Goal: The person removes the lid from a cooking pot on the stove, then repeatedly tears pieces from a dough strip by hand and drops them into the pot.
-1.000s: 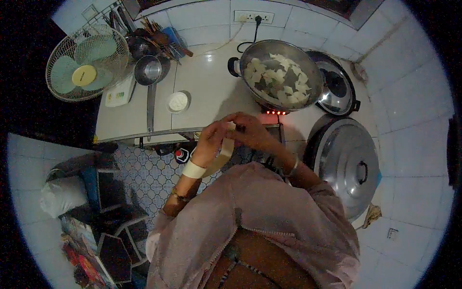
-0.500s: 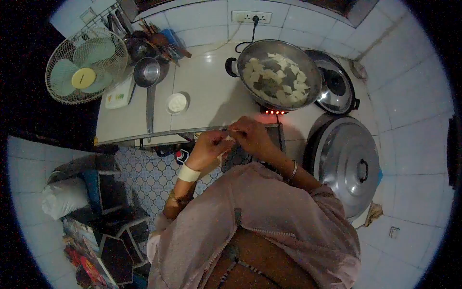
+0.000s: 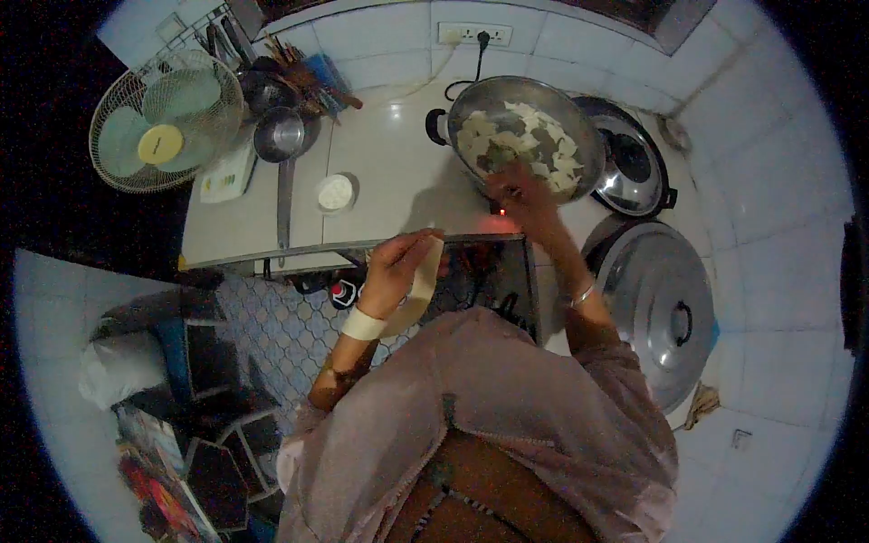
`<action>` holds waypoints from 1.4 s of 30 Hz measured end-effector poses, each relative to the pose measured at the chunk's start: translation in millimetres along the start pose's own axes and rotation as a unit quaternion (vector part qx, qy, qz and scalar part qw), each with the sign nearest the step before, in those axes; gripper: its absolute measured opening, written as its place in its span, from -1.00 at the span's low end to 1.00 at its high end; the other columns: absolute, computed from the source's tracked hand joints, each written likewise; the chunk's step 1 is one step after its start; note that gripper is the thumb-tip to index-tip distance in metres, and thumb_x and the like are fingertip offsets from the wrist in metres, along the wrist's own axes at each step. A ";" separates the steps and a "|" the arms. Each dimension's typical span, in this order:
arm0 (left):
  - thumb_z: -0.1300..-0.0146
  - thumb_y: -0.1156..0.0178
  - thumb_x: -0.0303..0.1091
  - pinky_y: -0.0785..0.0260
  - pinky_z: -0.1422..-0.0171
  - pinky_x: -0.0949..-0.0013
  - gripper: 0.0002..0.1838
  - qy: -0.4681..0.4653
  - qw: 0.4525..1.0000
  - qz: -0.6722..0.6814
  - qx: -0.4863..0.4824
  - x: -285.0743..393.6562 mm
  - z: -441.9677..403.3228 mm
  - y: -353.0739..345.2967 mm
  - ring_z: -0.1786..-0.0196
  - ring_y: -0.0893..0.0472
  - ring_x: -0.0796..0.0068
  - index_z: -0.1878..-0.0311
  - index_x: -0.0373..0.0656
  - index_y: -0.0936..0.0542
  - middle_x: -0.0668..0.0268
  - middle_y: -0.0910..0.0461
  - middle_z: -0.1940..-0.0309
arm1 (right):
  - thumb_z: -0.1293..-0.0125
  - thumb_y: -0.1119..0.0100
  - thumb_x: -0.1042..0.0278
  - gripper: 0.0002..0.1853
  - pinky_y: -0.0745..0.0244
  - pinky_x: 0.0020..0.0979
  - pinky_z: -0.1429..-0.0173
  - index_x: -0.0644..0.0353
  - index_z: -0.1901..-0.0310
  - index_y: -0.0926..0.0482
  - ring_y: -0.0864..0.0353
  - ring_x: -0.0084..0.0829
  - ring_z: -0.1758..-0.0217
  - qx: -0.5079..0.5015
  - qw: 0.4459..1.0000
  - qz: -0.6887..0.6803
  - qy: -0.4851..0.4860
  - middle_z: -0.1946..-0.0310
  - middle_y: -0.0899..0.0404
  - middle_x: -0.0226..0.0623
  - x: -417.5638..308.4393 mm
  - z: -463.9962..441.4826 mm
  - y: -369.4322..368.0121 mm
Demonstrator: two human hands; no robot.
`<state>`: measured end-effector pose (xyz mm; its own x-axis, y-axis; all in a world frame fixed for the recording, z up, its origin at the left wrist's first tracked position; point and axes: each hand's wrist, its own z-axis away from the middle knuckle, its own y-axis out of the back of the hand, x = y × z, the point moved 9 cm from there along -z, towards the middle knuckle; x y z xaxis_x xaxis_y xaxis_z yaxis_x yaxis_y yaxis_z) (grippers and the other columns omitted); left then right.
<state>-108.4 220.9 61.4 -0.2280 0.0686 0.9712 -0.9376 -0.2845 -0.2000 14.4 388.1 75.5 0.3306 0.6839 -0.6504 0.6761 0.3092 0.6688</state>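
Note:
A pale strip of what looks like dough [image 3: 419, 294] hangs from my left hand [image 3: 396, 269], its fingers closed on the upper end at the counter's front edge. The strip's other end is wrapped around my left wrist. My right hand [image 3: 523, 197] is over the near rim of the wide pan [image 3: 471, 161], fingers bent together; whether anything is in them is too blurred to tell. Pale flat pieces [image 3: 554, 149] lie spread inside the pan, which sits on a cooker with red lights partly hidden by my right hand.
A small bowl of white powder [image 3: 335, 193] and a long-handled ladle [image 3: 284, 195] lie on the counter [image 3: 387, 172]. A fan [image 3: 163, 122] stands at the left. Right of the pan are a glass lid [image 3: 629, 167] and a large metal lid [image 3: 656, 312].
My right hand has left my left hand and moved up and right to the pan. The strip hangs lower and more openly from my left hand than half a second ago.

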 end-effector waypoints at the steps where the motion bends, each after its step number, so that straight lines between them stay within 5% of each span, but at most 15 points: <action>1: -0.28 0.04 -0.40 -0.41 0.19 0.49 -0.76 -0.005 1.000 -0.024 -0.002 -5.1 -3.1 0.0 0.30 -0.53 0.56 0.10 -0.32 -0.51 0.30 -0.56 0.34 | -0.11 -0.14 0.30 -0.74 -0.43 -0.36 0.21 0.23 0.20 -0.51 -0.52 -0.32 0.28 -0.082 0.994 -0.069 -0.021 0.27 -0.50 -0.24 -32.4 8.3 -18.8; 2: -0.28 0.06 -0.41 -0.39 0.13 0.51 -0.75 -0.011 0.999 -0.049 -0.004 -9.3 -5.0 -0.1 0.24 -0.53 0.56 0.07 -0.32 -0.49 0.29 -0.56 0.28 | -0.10 -0.17 0.19 -0.68 -0.44 -0.35 0.20 0.27 0.21 -0.53 -0.53 -0.31 0.29 -0.161 0.976 -0.139 -0.041 0.28 -0.50 -0.19 -65.7 18.1 -36.3; 6: -0.30 0.08 -0.41 -0.31 0.01 0.52 -0.72 -0.051 0.997 -0.056 -0.027 -7.7 -4.8 -6.3 0.12 -0.47 0.57 -0.03 -0.29 -0.43 0.29 -0.51 0.14 | -0.09 -0.19 0.26 -0.75 -0.44 -0.42 0.29 0.30 0.30 -0.56 -0.53 -0.46 0.38 -0.145 0.955 -0.247 -0.074 0.37 -0.52 -0.22 -80.3 33.5 -57.4; 9: -0.31 0.11 -0.40 -0.27 -0.05 0.49 -0.70 -0.002 0.997 0.080 -0.018 -8.1 -0.8 -8.3 0.03 -0.43 0.58 -0.07 -0.27 -0.39 0.28 -0.47 0.07 | -0.09 -0.18 0.32 -0.79 -0.43 -0.45 0.29 0.32 0.33 -0.56 -0.53 -0.48 0.40 -0.149 0.939 -0.282 -0.131 0.43 -0.52 -0.23 -77.1 37.7 -59.5; 12: -0.31 0.09 -0.35 -0.27 -0.05 0.49 -0.68 -0.033 0.998 -0.053 -0.003 -3.4 1.3 -5.7 0.04 -0.42 0.59 -0.08 -0.27 -0.38 0.27 -0.46 0.07 | -0.10 -0.16 0.35 -0.81 -0.43 -0.45 0.28 0.32 0.33 -0.56 -0.54 -0.47 0.39 -0.147 0.940 -0.269 -0.150 0.45 -0.52 -0.24 -68.7 42.3 -64.9; 14: -0.27 0.06 -0.39 -0.30 0.42 0.56 -0.76 -0.104 0.991 -0.069 0.048 2.3 2.7 -2.1 0.42 -0.45 0.68 0.07 -0.30 -0.45 0.37 -0.51 0.44 | -0.10 -0.15 0.36 -0.81 -0.43 -0.44 0.28 0.31 0.33 -0.56 -0.54 -0.46 0.38 -0.115 0.946 -0.263 -0.149 0.45 -0.53 -0.23 -59.5 41.0 -66.6; 17: -0.21 -0.02 -0.43 -0.23 0.51 0.53 -0.86 0.001 0.990 -0.104 -0.098 -19.8 -1.3 -8.3 0.54 -0.41 0.67 0.25 -0.31 -0.49 0.39 -0.46 0.58 | -0.07 -0.14 0.36 -0.83 -0.43 -0.40 0.27 0.29 0.36 -0.56 -0.55 -0.38 0.37 -0.079 0.963 -0.236 -0.101 0.41 -0.55 -0.21 -62.7 40.8 -63.6; 20: -0.19 -0.08 -0.31 -0.24 0.47 0.53 -0.80 0.019 0.987 -0.135 -0.079 -4.3 1.6 -9.7 0.56 -0.41 0.65 0.42 -0.27 -0.48 0.40 -0.45 0.63 | -0.04 -0.13 0.35 -0.84 -0.43 -0.32 0.27 0.26 0.39 -0.53 -0.54 -0.27 0.36 -0.053 0.983 -0.176 -0.028 0.44 -0.53 -0.20 -82.7 35.9 -50.0; 22: -0.19 -0.09 -0.32 -0.24 0.47 0.53 -0.81 0.003 0.981 -0.163 -0.107 6.3 6.4 -10.4 0.55 -0.40 0.66 0.42 -0.27 -0.48 0.40 -0.45 0.62 | -0.03 -0.11 0.38 -0.88 -0.43 -0.26 0.28 0.23 0.41 -0.50 -0.51 -0.17 0.35 -0.065 0.994 -0.050 0.078 0.43 -0.49 -0.17 -102.8 34.4 -45.5; 26: -0.18 -0.08 -0.37 -0.21 0.48 0.54 -0.83 -0.042 0.963 -0.185 -0.192 20.6 20.1 -29.2 0.56 -0.37 0.66 0.41 -0.29 -0.48 0.40 -0.44 0.61 | -0.07 -0.10 0.44 -0.90 -0.41 -0.28 0.25 0.24 0.36 -0.48 -0.49 -0.19 0.32 -0.096 0.963 0.230 0.101 0.38 -0.48 -0.20 -47.2 26.7 -62.8; 30: -0.19 -0.07 -0.38 -0.26 0.45 0.56 -0.83 -0.038 0.976 -0.208 -0.051 -8.1 0.7 18.7 0.53 -0.42 0.65 0.37 -0.31 -0.51 0.37 -0.48 0.57 | -0.13 0.02 0.50 -0.83 -0.40 -0.27 0.20 0.21 0.24 -0.50 -0.50 -0.16 0.23 0.111 0.974 0.197 -0.029 0.31 -0.48 -0.16 -7.8 0.5 29.5; 32: -0.22 -0.04 -0.39 -0.32 0.41 0.56 -0.83 0.033 0.999 -0.016 0.005 -13.2 3.2 24.6 0.51 -0.47 0.63 0.30 -0.32 -0.52 0.36 -0.52 0.53 | -0.12 -0.01 0.49 -0.80 -0.40 -0.32 0.17 0.21 0.20 -0.50 -0.49 -0.14 0.21 0.091 0.977 0.193 0.007 0.29 -0.48 -0.15 7.5 -16.4 45.7; 36: -0.24 -0.01 -0.39 -0.37 0.37 0.55 -0.80 0.017 0.997 -0.073 -0.006 -2.1 6.0 23.8 0.48 -0.51 0.61 0.20 -0.32 -0.51 0.34 -0.54 0.49 | -0.12 -0.05 0.44 -0.79 -0.40 -0.33 0.15 0.19 0.17 -0.51 -0.50 -0.18 0.22 0.121 0.982 0.124 0.076 0.26 -0.48 -0.17 28.0 -20.7 52.1; 38: -0.27 0.03 -0.39 -0.37 0.39 0.55 -0.77 -0.040 0.993 -0.114 -0.004 7.9 8.9 22.1 0.48 -0.51 0.62 0.12 -0.31 -0.49 0.33 -0.55 0.48 | -0.11 -0.06 0.34 -0.80 -0.40 -0.35 0.17 0.16 0.22 -0.54 -0.52 -0.27 0.25 0.049 0.997 0.030 -0.058 0.24 -0.49 -0.19 20.6 -10.1 24.4; 42: -0.30 0.08 -0.39 -0.39 0.23 0.53 -0.74 0.037 0.993 -0.112 0.001 8.2 16.7 16.1 0.34 -0.54 0.56 0.05 -0.30 -0.47 0.25 -0.57 0.36 | -0.09 -0.18 0.24 -0.71 -0.37 -0.38 0.17 0.14 0.14 -0.53 -0.48 -0.43 0.27 -0.192 0.959 -0.206 0.007 0.31 -0.51 -0.24 -75.9 32.7 -73.4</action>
<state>-121.0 200.9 68.3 -0.0330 0.1993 0.9794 -0.9666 -0.2554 0.0194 -38.7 291.9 64.0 0.0764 0.4590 -0.8851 0.4539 0.7744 0.4408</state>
